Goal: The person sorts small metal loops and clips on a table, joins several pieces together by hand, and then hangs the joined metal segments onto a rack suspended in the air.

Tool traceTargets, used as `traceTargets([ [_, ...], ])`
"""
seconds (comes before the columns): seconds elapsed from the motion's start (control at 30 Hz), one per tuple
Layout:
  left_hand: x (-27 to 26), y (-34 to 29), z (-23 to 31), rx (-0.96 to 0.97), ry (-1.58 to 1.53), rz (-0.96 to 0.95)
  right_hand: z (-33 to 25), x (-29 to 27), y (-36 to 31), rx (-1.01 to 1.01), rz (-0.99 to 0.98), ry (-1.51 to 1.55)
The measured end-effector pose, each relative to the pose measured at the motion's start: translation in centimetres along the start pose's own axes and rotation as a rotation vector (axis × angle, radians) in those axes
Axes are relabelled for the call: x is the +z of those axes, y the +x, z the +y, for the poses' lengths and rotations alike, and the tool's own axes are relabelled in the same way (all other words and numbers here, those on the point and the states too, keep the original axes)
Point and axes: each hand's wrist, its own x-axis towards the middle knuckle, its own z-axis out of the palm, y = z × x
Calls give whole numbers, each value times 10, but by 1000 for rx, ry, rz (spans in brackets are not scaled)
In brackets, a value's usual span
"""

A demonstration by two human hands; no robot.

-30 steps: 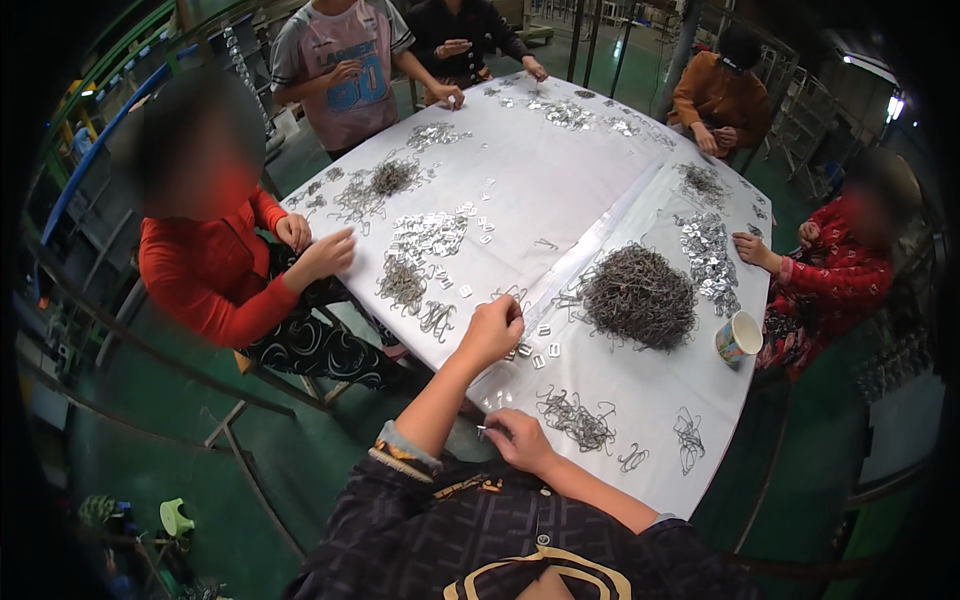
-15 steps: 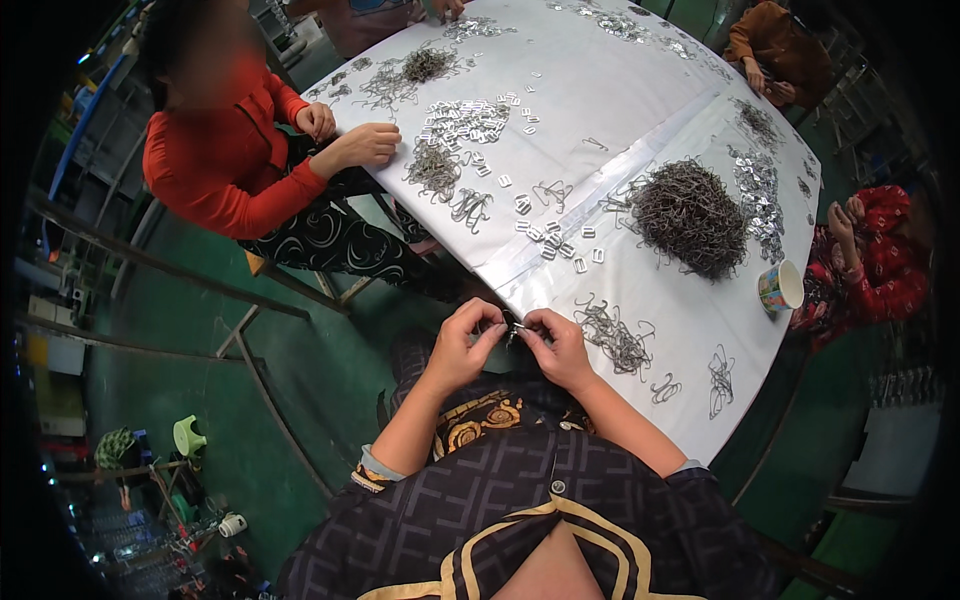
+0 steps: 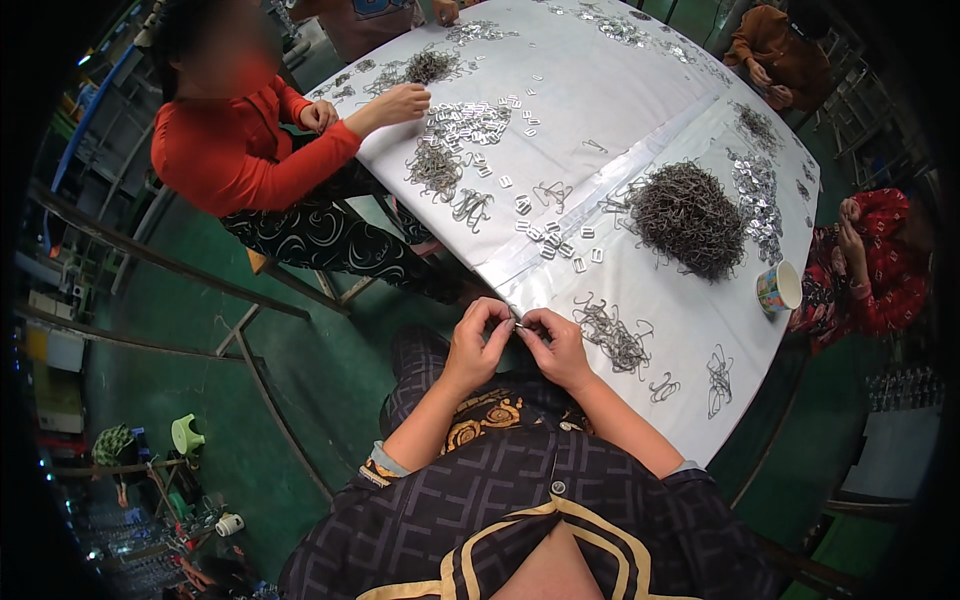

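Between left hand [image 3: 478, 345] and right hand [image 3: 557, 348], held close together, pinching one small, mostly hidden metal piece [image 3: 517, 322]; seemingly unfinished, with loose wire hooks [image 3: 617, 342] just right and slotted buckles [image 3: 552, 239] beyond apparently remaining.

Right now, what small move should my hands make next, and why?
Perhaps tilt the small grey metal piece slightly into view: the bare left hand and bare right hand pinch it together and cover most of it, so its shape cannot be told.
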Motion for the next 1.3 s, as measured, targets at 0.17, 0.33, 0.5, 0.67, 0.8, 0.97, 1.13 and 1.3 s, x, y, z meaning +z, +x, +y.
traceTargets([
  [0.17,1,-2,3,-54,-209,16,1,-1,-1,-7,-1,57],
  [0.33,-16,9,3,-9,-295,107,-4,-2,0,72,23,50],
  [0.5,-45,23,18,61,-308,188,-2,1,-2,18,56,-6],
  [0.67,-77,40,41,167,-311,330,-2,2,-3,5,52,-42],
  [0.8,-106,51,62,254,-218,383,-3,3,-5,-121,49,-174],
  [0.97,-154,64,90,394,-102,540,0,6,-2,-180,2,-238],
  [1.13,-219,56,117,525,-28,710,2,9,-1,-110,-48,-203],
  [1.3,-266,32,165,624,230,911,14,6,-10,-107,-44,-170],
])
